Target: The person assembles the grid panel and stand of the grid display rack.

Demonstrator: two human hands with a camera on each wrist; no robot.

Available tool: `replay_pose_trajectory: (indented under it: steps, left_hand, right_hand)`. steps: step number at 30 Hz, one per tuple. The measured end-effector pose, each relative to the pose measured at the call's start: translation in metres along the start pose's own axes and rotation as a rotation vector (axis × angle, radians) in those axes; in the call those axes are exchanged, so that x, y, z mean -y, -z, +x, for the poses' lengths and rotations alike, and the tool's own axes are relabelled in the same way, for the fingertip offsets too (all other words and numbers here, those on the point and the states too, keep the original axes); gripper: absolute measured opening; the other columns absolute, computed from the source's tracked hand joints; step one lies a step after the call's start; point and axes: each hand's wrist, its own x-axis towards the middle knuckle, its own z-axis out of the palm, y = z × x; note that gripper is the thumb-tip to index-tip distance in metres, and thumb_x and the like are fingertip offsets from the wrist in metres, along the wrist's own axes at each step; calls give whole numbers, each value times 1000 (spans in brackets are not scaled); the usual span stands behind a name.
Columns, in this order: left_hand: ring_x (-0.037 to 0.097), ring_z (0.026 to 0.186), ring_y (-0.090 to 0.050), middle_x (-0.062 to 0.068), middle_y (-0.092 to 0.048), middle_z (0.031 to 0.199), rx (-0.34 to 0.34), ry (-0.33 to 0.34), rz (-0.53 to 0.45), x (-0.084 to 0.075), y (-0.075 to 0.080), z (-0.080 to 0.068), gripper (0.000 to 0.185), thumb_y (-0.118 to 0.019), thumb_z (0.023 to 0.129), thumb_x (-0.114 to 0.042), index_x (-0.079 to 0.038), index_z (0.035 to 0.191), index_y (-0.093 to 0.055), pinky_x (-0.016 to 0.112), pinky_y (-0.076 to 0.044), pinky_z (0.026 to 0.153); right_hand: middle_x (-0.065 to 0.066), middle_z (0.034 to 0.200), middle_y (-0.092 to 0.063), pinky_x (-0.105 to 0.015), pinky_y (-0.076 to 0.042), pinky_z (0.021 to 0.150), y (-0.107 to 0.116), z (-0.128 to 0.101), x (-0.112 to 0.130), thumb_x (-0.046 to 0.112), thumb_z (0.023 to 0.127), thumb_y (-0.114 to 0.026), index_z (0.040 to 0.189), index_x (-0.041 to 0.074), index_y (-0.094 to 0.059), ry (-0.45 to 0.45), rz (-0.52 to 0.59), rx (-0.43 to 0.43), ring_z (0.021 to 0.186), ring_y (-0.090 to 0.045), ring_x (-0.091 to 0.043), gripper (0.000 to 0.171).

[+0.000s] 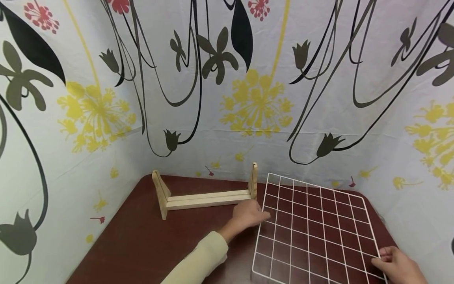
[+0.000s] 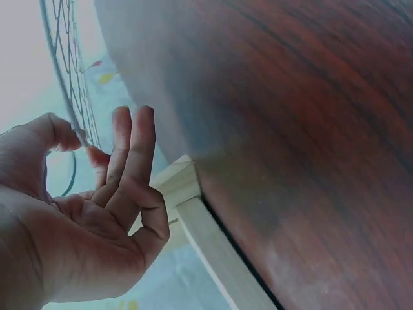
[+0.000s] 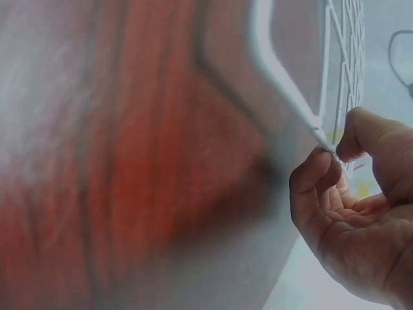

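Your left hand [image 1: 248, 217] and right hand [image 1: 399, 264] each pinch an edge of the white wire grid [image 1: 315, 228], lying lower right on the table [image 1: 142, 244]. Thin fingertip grips could slip, knocking the wooden stand [image 1: 205, 195].

The wire grid [image 1: 315, 232] is cut off by the head view's bottom edge.

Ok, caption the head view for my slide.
Both hands, left hand and right hand, pinch a white wire grid beside a wooden stand.
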Motion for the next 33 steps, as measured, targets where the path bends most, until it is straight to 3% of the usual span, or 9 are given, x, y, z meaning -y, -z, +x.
replay_pose_trajectory:
  steps: [4,10,12,14,17,19,23,27,33]
  left_hand:
    - [6,50,-42,-16,-41,47,-27,-39,-125,0,13,-3,40,-66,81,-40,-29,48,-47,26,-32,45]
    - [3,67,-64,-8,-78,77,2,-59,-440,1,34,-7,21,-65,92,-31,-18,76,-70,23,-43,58]
    - [12,78,-75,3,-83,91,44,-44,-636,-1,39,-7,20,-61,96,-24,-9,86,-69,26,-53,63]
    - [29,95,-81,16,-82,105,93,-21,-861,-3,42,-6,19,-54,100,-18,-2,95,-64,34,-63,71]
    - [52,109,-73,32,-74,119,158,21,-1149,-7,47,-9,13,-45,106,-13,-2,103,-51,50,-66,81]
    - [57,114,-68,36,-69,128,190,30,-1252,-9,52,-12,10,-40,111,-14,-5,107,-45,56,-63,87]
    - [56,120,-66,37,-61,140,272,5,-1354,-9,63,-21,11,-33,117,-21,-13,108,-34,69,-55,94]
    - [57,126,-63,36,-60,144,339,-33,-1404,-5,73,-30,18,-35,118,-31,-18,107,-29,69,-57,92]
    - [52,123,-67,27,-67,140,344,-14,-1445,4,80,-39,24,-30,117,-42,-22,105,-24,68,-58,89]
  right_hand:
    - [-1,91,-70,-20,-44,66,3,-3,7,30,94,-72,111,-8,-60,37,19,-58,71,-47,11,43]
    - [5,86,-65,-15,-40,64,5,-6,25,28,93,-74,110,-6,-62,93,54,-179,71,-46,12,39]
    - [11,84,-63,-13,-39,64,5,-6,33,24,92,-74,110,-5,-63,129,84,-237,71,-47,14,36]
    - [18,82,-61,-10,-39,65,5,-6,39,21,92,-74,112,-6,-63,161,124,-278,72,-48,15,36]
    - [23,80,-56,-9,-38,65,6,-8,46,18,93,-72,115,-6,-61,180,167,-323,72,-49,14,34]
    - [24,80,-54,-9,-37,65,8,-11,52,17,93,-71,114,-6,-60,187,193,-356,71,-48,14,33]
    - [25,79,-51,-8,-37,65,12,-16,66,15,92,-71,112,-3,-58,176,214,-413,70,-46,13,30]
    - [27,80,-50,-5,-36,65,16,-21,79,13,92,-71,112,-2,-57,175,243,-450,71,-45,14,29]
    - [27,81,-48,-4,-38,65,15,-24,97,4,88,-71,109,-4,-55,233,317,-495,72,-45,13,28]
